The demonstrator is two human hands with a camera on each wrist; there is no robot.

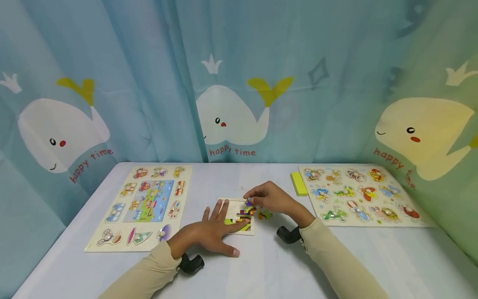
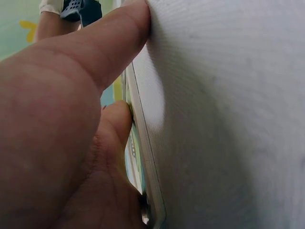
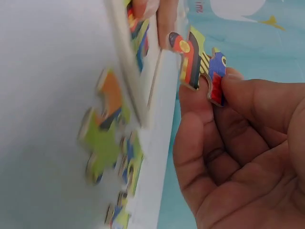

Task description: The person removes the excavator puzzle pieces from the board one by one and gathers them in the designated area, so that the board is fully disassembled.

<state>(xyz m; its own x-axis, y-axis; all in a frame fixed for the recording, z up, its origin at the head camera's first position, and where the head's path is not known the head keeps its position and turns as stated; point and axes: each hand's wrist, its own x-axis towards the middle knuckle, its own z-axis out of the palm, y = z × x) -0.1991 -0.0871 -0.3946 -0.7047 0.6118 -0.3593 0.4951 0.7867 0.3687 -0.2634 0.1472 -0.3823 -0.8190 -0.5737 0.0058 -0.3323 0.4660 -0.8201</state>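
My left hand lies with spread, straight fingers over a small pale puzzle board, its index finger across the colourful pieces set in the lower right part. The left wrist view shows the thumb and palm beside the board's edge. At the board's right side, my right hand pinches a jigsaw piece, blue and red with a yellow patch, between thumb and fingers. Loose jigsaw pieces, mostly green, orange and blue, lie on the table just right of the board.
A peg puzzle with vehicles lies at the left of the white table. On the right is a peg puzzle with insects, with a yellow block against its left edge. A blue whale-print curtain hangs behind.
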